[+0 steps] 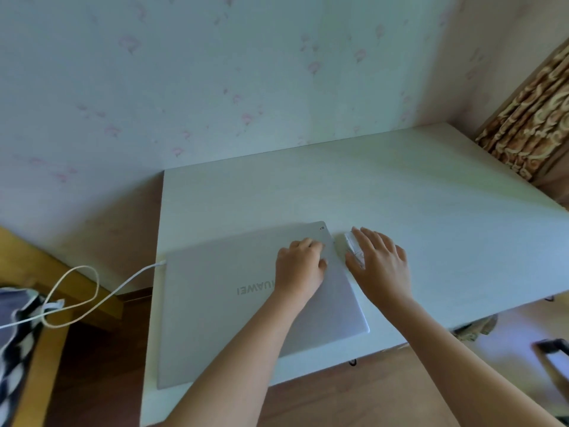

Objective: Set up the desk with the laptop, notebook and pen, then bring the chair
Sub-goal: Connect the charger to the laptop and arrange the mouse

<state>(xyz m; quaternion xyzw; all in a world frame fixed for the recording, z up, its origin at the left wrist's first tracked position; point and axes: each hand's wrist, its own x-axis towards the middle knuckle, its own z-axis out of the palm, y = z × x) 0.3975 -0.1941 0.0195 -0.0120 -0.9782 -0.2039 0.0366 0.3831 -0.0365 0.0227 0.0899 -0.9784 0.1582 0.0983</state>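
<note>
A closed silver laptop (215,318) lies on the left half of the white desk (400,195), with its logo facing me upside down. My left hand (300,266) rests on the lid near its far right corner, fingers curled and nothing in them. Just right of the laptop, my right hand (381,263) lies over a small white mouse (352,244), fingers spread across it. No notebook, pen or chair can be made out.
A white cable (77,291) runs from the laptop's left edge, looping over a wooden frame (46,349) with checked cloth (15,334). Wallpapered wall stands behind the desk. A patterned curtain (529,118) hangs at right. A dark object (551,349) sits on the floor below the desk's right end.
</note>
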